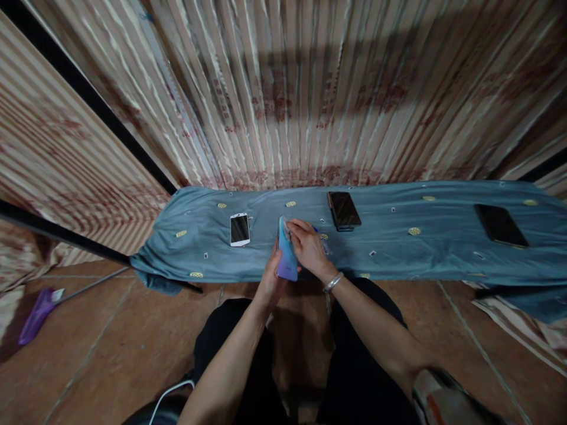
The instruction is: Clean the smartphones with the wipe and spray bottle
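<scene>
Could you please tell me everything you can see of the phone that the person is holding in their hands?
The phone is a slim slab with a glossy back shading from light blue at the top to violet at the bottom. It stands tilted on edge, its back turned to the camera, over the near edge of the blue cloth. The left hand grips its lower end from below, while the right hand has its fingers at the upper end. Its screen side is hidden.

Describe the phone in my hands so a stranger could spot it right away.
On the blue cloth, look near its front edge at the left hand and right hand. They hold the phone on edge. Its back is blue fading to purple; the others lie flat.
</scene>
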A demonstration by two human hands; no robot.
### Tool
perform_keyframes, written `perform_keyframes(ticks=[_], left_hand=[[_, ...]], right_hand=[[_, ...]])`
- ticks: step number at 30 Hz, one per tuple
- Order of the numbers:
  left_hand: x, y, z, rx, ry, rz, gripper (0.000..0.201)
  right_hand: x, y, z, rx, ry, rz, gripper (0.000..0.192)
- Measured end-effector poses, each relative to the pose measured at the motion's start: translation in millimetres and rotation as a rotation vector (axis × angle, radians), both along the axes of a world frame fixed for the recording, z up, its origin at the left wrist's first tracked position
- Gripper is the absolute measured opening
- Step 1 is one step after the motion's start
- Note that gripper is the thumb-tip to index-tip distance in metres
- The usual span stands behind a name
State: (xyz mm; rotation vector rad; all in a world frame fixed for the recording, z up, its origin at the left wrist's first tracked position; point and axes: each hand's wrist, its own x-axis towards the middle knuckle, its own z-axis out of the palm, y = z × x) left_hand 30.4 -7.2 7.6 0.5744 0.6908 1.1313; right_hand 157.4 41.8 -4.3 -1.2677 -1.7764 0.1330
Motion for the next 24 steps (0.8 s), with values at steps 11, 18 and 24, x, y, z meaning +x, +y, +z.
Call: perform_keyframes(ticks=[11, 18, 24], left_hand=[[3.0, 4.8, 7.1, -0.038, -0.058, 0.075, 0.044], [5.1, 5.6, 7.3, -0.11, -0.074, 0.071, 0.044], [8.1, 0.3, 1.6, -0.048, -0.016, -0.004, 0.043]], right_hand=[[-8.1, -15.0, 0.7, 0.017, -0.051, 0.064, 0.041], [-11.8, -19.9, 4.3, 0.066, -0.06, 0.103, 0.04], [-1.9, -11.2, 6.9, 0.042, -0.073, 0.025, 0.043]])
